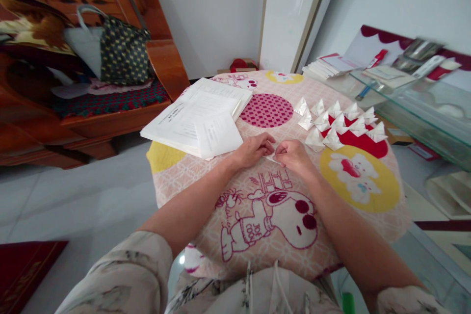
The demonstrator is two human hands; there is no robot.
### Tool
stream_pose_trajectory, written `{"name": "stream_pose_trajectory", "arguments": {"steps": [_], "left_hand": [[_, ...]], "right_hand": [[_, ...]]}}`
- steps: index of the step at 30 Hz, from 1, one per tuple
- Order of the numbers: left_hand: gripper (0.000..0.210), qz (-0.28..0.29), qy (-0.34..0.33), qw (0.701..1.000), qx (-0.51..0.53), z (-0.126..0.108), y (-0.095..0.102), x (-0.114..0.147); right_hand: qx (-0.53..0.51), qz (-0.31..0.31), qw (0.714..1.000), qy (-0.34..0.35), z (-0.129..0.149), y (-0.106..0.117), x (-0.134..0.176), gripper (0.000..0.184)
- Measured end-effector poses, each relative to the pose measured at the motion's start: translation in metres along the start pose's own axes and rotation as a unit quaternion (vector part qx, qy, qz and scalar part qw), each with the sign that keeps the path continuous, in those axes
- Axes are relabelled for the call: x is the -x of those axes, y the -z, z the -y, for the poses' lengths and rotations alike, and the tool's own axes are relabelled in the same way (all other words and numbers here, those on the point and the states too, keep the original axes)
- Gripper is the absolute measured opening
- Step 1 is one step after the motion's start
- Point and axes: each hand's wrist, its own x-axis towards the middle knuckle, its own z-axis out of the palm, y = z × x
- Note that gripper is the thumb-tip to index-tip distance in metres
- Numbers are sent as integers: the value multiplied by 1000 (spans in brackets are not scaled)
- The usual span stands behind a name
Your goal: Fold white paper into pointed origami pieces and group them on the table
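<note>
Near the middle of the cloth-covered table, my left hand (256,149) and my right hand (292,155) face each other with bent fingers. Both pinch a small piece of folded white paper (271,158), mostly hidden by the fingers. Just beyond my left hand lies a stack of printed paper sheets (176,120), with a smaller white sheet (218,135) on top. To the right of my right hand stand several folded paper shapes (333,138) with pointed tips, set close together in rows.
A patterned tablecloth (253,260) covers the round table. At the right is a glass shelf (415,117) with metal bowls (421,51) and papers. A wooden bench (121,113) at the left holds a dark patterned bag (125,51).
</note>
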Motion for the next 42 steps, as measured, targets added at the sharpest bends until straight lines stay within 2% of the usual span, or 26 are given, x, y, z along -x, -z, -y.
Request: {"name": "stream_pose_trajectory", "arguments": {"steps": [3, 5, 7, 10, 14, 22, 27, 32, 35, 38, 42], "left_hand": [[25, -34, 56, 994, 86, 8, 6, -2], [21, -61, 90, 990, 84, 9, 9, -2], [20, -75, 105, 991, 39, 7, 11, -3], [23, -67, 109, 990, -60, 0, 10, -6], [28, -45, 140, 974, -170, -11, 3, -13], [39, -6, 178, 963, -202, -18, 5, -19], [38, -7, 181, 967, -181, -14, 5, -20], [35, -14, 167, 984, -59, -2, 10, -18], [39, 4, 161, 987, -9, 2, 15, -16], [36, 18, 142, 990, -18, 0, 17, -12], [20, -15, 117, 986, -118, -11, 8, -8]], "right_hand": [[27, -1, 1000, 2, -1, 1, -1, 9], [36, 1, 999, -4, 0, 3, -1, 10], [39, 1, 999, -9, 1, 3, -1, 11], [37, 0, 999, -4, 0, 2, -1, 11], [46, -9, 999, 12, -4, 0, -2, 11], [59, -11, 998, 18, -4, 0, -1, 8], [47, -11, 999, 21, -2, 0, 0, 9], [30, -15, 999, 19, -5, 0, 1, 8], [21, -15, 1000, 15, -4, 0, 1, 8], [16, -13, 1000, 12, -4, 1, 3, 8], [-13, -11, 1000, 0, -7, 0, 4, 7]]}}
